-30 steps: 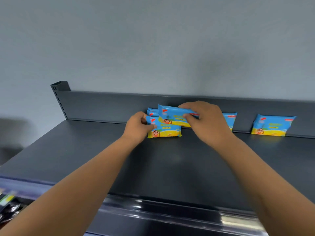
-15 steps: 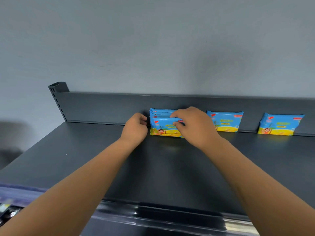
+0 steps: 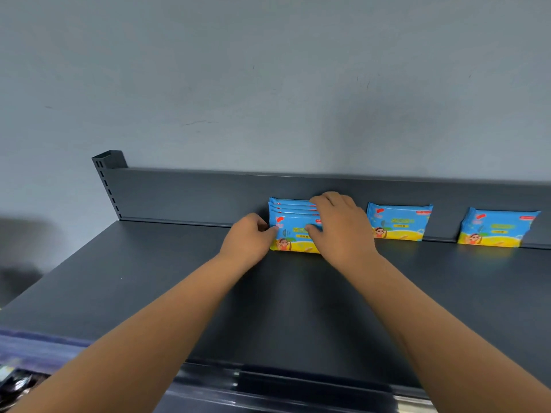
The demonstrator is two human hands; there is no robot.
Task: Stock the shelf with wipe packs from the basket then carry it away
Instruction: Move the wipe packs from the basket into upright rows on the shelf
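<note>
Head view: a stack of wipe packs, blue above and yellow below, stands on edge on the dark shelf, with its rear pack against the shelf's back panel. The left hand holds the stack's left end, fingers curled and thumb on the front pack. The right hand grips the stack's right half, fingers hooked over the top edges and thumb pressed on the front face. Right of the stack a single wipe pack leans on the panel. Farther right of the stack, well apart, leans another wipe pack. Far left of the stack rises a slotted upright.
</note>
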